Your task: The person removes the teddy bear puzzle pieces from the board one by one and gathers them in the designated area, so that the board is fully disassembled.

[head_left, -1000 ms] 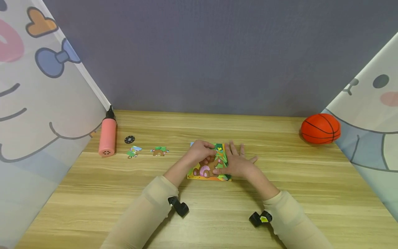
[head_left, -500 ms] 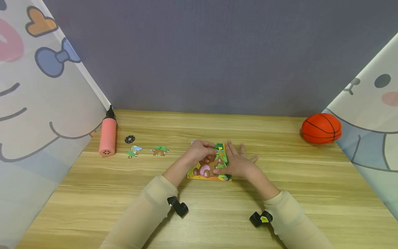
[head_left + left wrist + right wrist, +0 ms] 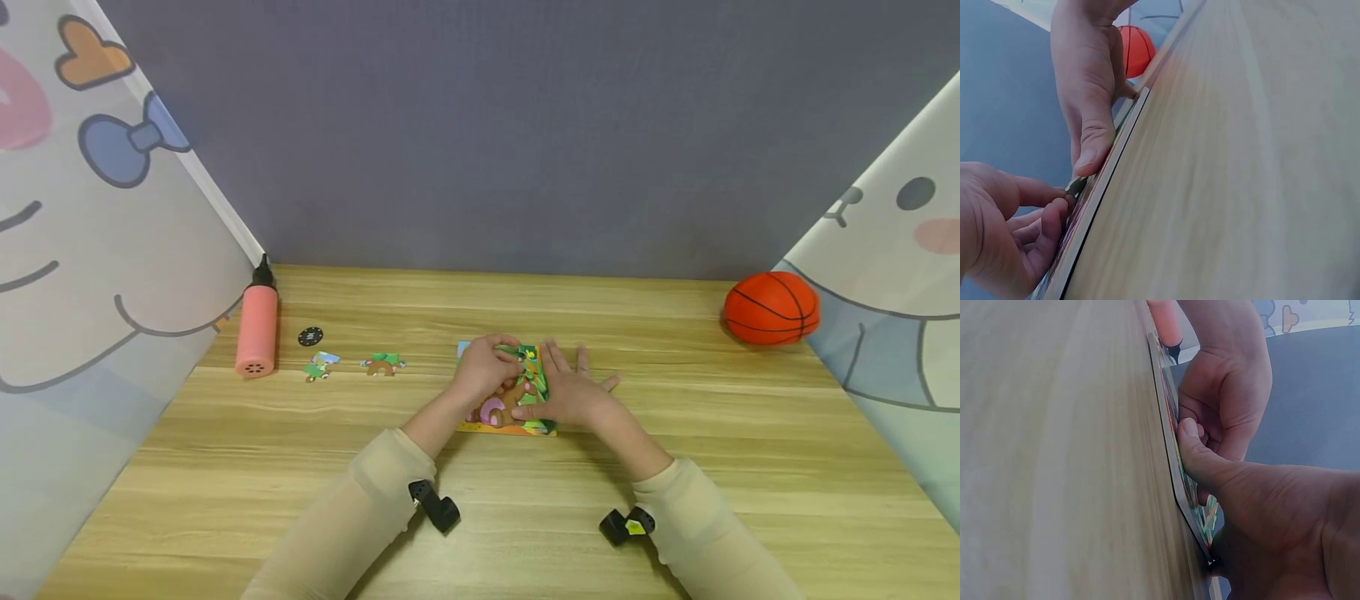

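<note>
1. The wooden counter (image 3: 480, 517) carries all the things.
2. The puzzle board (image 3: 495, 429) lies flat at the middle; inside its border is a brown bear picture, partly covered by the hands.
3. The red ball (image 3: 772, 308) rests at the far right.
4. The right hand (image 3: 572, 398) has its grip wide, fingers spread, thumb on the board.
5. The left hand (image 3: 483, 367) has a narrow grip, pinching a small dark piece (image 3: 1076, 185) at the board.
6. The pink cylinder (image 3: 257, 329) lies at the far left.
7. Two loose pieces (image 3: 383, 365) lie outside the board, to its left.
8. The black disc (image 3: 311, 336) is near them.
</note>
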`<state>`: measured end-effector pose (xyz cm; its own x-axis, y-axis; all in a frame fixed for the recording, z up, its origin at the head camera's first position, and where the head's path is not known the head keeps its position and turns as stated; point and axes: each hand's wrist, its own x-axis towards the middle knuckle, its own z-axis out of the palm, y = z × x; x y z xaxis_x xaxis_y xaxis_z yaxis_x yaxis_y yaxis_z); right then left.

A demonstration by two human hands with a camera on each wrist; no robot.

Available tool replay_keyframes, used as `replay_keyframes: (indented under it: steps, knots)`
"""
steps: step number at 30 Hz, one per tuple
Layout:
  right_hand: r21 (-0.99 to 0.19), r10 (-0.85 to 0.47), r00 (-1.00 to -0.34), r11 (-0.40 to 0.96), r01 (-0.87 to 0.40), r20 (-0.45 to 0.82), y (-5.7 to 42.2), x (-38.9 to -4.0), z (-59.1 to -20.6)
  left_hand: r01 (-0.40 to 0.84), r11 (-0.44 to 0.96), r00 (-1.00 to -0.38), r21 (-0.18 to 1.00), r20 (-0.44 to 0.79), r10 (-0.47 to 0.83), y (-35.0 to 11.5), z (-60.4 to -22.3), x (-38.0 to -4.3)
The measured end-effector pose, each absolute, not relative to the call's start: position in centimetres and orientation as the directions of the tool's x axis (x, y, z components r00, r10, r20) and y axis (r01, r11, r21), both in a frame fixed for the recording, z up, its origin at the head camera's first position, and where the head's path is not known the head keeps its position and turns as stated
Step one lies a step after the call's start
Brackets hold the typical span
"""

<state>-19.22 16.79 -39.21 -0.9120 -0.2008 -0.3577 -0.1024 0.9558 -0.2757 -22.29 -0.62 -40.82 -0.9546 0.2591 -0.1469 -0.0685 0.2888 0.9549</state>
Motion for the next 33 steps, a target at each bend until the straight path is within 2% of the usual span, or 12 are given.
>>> replay_keyframes:
  steps: [12,25,33]
  knots:
    - [-0.282,-0.203,-0.916,0.954,-0.104,-0.348,16.9,-19.3,-39.4,-0.062,0.308,-0.949,0.949,-0.151,0.275,-0.6,-40.7,-22.3]
    - [-0.268,-0.199,-0.911,0.958,-0.103,-0.362,16.7,-19.2,-39.3,-0.16,0.129,-0.938,0.979,-0.191,0.288,-1.8,-40.9,-22.6]
    - [-0.269,-0.199,-0.911,0.958,-0.102,-0.36,16.7,-19.2,-39.5,-0.146,0.121,-0.942,0.982,-0.175,0.287,-3.0,-40.7,-22.7]
